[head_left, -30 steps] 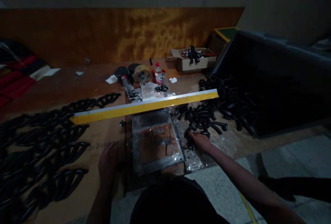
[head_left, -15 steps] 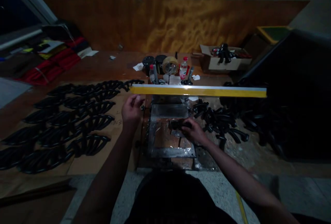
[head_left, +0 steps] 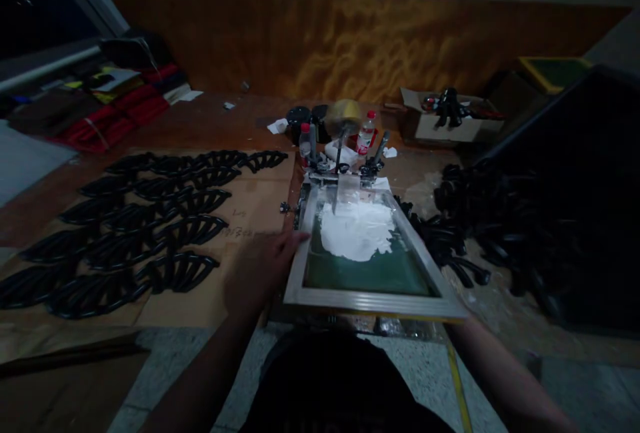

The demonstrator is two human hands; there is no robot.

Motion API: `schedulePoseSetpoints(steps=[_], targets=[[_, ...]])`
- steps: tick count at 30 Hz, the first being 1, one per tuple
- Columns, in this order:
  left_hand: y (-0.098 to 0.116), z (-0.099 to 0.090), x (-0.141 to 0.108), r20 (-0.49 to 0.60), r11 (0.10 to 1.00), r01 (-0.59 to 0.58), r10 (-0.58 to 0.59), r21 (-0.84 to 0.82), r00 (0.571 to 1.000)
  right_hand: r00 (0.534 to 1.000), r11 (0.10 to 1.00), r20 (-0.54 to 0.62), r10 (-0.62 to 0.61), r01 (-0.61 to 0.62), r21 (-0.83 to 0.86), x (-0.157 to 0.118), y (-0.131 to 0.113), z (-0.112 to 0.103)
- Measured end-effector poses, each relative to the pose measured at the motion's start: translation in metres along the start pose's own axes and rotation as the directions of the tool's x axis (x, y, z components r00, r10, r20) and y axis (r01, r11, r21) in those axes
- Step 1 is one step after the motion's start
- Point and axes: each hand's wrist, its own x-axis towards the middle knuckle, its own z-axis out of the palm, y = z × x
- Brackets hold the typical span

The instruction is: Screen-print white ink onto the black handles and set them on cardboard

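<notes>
A metal-rimmed screen printing frame (head_left: pixel 367 303) lies before me, with green mesh (head_left: pixel 370 276) and a broad patch of white ink (head_left: pixel 355 236) on its far half. A squeegee-like pale block (head_left: pixel 349 193) stands at the ink's far edge. My left hand (head_left: pixel 283 253), blurred and in shadow, is closed at the frame's left rail, its fingertips on the rim. Of my right arm only the forearm (head_left: pixel 495 359) shows, reaching under the frame's near right corner. The frame hides that hand, its fingers and the plate below.
Rows of curved black parts (head_left: pixel 180 273) lie on cardboard at left; a pile of black parts (head_left: pixel 455 253) is at right beside a large dark container (head_left: pixel 590 219). Behind the frame stand red-capped bottles (head_left: pixel 367 133) and clamps (head_left: pixel 373 166). An open carton (head_left: pixel 457 127) is at back right.
The frame has swung down from edge-on to nearly flat, showing its ink side. My left hand has moved down with its rail. My right hand, earlier on a dark part over the plate, is now hidden.
</notes>
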Motion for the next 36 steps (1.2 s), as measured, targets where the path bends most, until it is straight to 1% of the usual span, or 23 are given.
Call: schedulePoseSetpoints(steps=[2,4,5,7,8,9,11,13,15,17,18,19,20,22,24,25,27,29,30,31,33,35,36], targets=[[-0.029,0.010,-0.008,0.045,0.996,0.078,-0.080,0.036,0.996,0.989,0.989,-0.045,0.143,-0.144,-0.024,0.018,0.011,-0.010],[-0.056,0.023,-0.009,0.067,0.990,0.130,-0.133,0.049,0.989,0.972,0.973,-0.061,0.229,-0.230,-0.014,0.043,0.000,-0.012],[-0.068,0.030,-0.007,0.073,0.987,0.149,-0.153,0.055,0.985,0.975,0.975,-0.034,0.222,-0.222,-0.003,0.057,-0.012,-0.011],[-0.086,0.039,-0.002,0.086,0.985,0.161,-0.167,0.066,0.982,0.986,0.991,0.105,0.129,-0.130,0.006,0.081,-0.042,-0.004],[-0.092,0.042,0.000,0.089,0.986,0.152,-0.157,0.069,0.984,0.975,0.996,0.207,0.087,-0.089,0.002,0.089,-0.057,0.000],[-0.097,0.044,0.001,0.086,0.988,0.139,-0.145,0.072,0.986,0.946,0.998,0.317,0.066,-0.068,-0.006,0.093,-0.070,0.004],[-0.101,0.045,0.002,0.091,0.991,0.115,-0.121,0.070,0.988,0.868,0.999,0.494,0.052,-0.043,-0.029,0.086,-0.087,0.010],[-0.102,0.045,0.002,0.117,0.992,0.116,-0.122,0.057,0.986,0.812,0.999,0.582,-0.029,0.038,-0.004,0.065,-0.091,0.010],[-0.102,0.045,0.001,0.127,0.990,0.127,-0.133,0.055,0.983,0.773,0.980,0.603,-0.197,0.174,0.098,0.042,-0.087,0.004],[-0.101,0.045,0.000,0.100,0.989,0.129,-0.135,0.070,0.986,0.709,0.929,0.601,-0.369,0.288,0.231,0.029,-0.081,-0.004],[-0.100,0.045,0.000,0.087,0.988,0.131,-0.138,0.076,0.987,0.676,0.907,0.604,-0.422,0.315,0.280,0.027,-0.079,-0.007],[-0.100,0.045,0.000,0.080,0.988,0.136,-0.143,0.078,0.987,0.662,0.897,0.606,-0.442,0.322,0.303,0.028,-0.078,-0.009],[-0.099,0.046,0.000,0.078,0.987,0.143,-0.149,0.073,0.986,0.669,0.901,0.604,-0.433,0.316,0.297,0.031,-0.078,-0.010],[-0.098,0.045,0.000,0.077,0.989,0.139,-0.142,0.051,0.987,0.739,0.933,0.570,-0.360,0.281,0.226,0.034,-0.080,-0.008],[-0.098,0.045,-0.001,0.062,0.990,0.133,-0.135,0.035,0.989,0.802,0.949,0.507,-0.316,0.265,0.172,0.028,-0.082,-0.001],[-0.097,0.045,-0.001,0.055,0.991,0.131,-0.133,0.033,0.990,0.812,0.945,0.484,-0.327,0.275,0.176,0.021,-0.082,0.002],[-0.095,0.045,-0.002,0.053,0.990,0.136,-0.137,0.035,0.989,0.791,0.921,0.473,-0.388,0.314,0.231,0.008,-0.081,0.006],[-0.092,0.044,-0.003,0.063,0.988,0.149,-0.151,0.033,0.986,0.771,0.908,0.484,-0.414,0.316,0.274,0.004,-0.081,0.006],[-0.089,0.043,-0.003,0.069,0.987,0.160,-0.161,0.029,0.984,0.782,0.917,0.484,-0.393,0.291,0.275,0.010,-0.082,0.005],[-0.086,0.041,-0.003,0.076,0.985,0.171,-0.172,0.024,0.982,0.807,0.933,0.476,-0.348,0.248,0.262,0.020,-0.083,0.004],[-0.076,0.034,-0.005,0.093,0.983,0.181,-0.181,0.010,0.979,0.875,0.967,0.433,-0.216,0.130,0.219,0.051,-0.084,0.001],[-0.063,0.025,-0.007,0.089,0.985,0.170,-0.168,-0.019,0.982,0.931,0.984,0.357,-0.077,0.013,0.178,0.086,-0.075,-0.006],[-0.055,0.020,-0.007,0.072,0.987,0.159,-0.156,-0.029,0.985,0.951,0.985,0.309,-0.018,-0.036,0.168,0.101,-0.064,-0.012]])
